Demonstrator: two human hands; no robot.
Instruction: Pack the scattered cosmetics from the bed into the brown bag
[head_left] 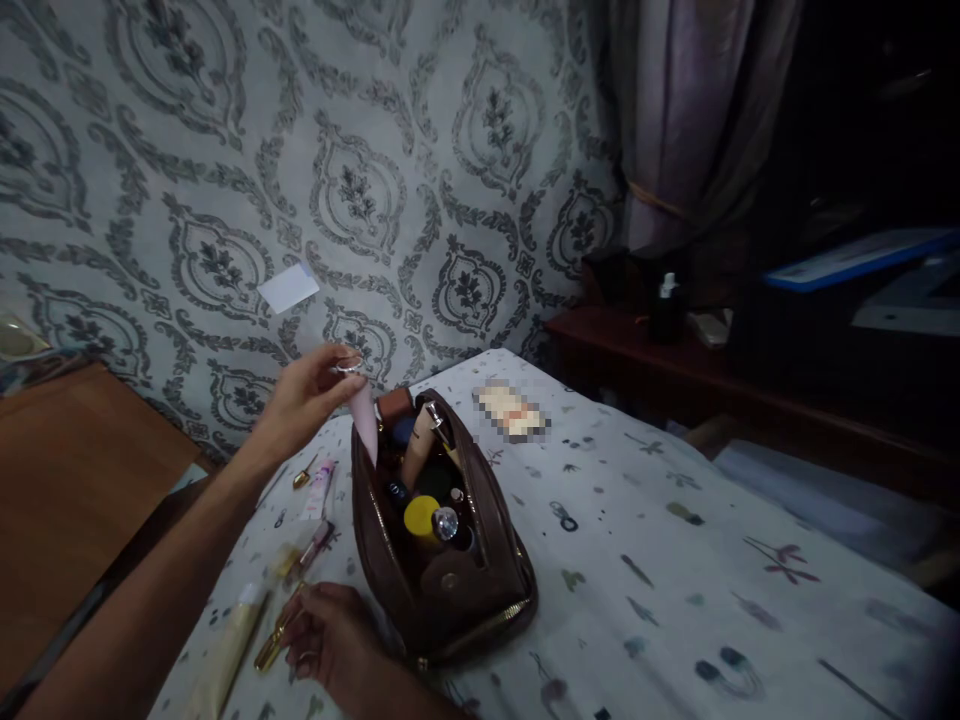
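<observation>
My left hand (322, 395) pinches a pale pink squeeze tube (365, 425) by its upper end. The tube's lower end points down at the left rim of an open brown zip-up makeup bag (499, 530). Inside the bag are a beige tube (418, 448), a round yellow lid (421, 517), a clear faceted knob (445, 523) and darker items hard to make out. My right hand (334, 630) is closed around a slim gold cosmetic tube (271, 645), low and left of the bag.
Left of the bag lie a pink-and-white tube (319, 488), a lip gloss tube (315, 545), a small gold item (301, 479) and a long cream tube (236, 640). A blurred-out packet (511, 410) rests right of the bag on the patterned cloth (637, 520). Patterned wall behind; dark red shelf (645, 345) at right.
</observation>
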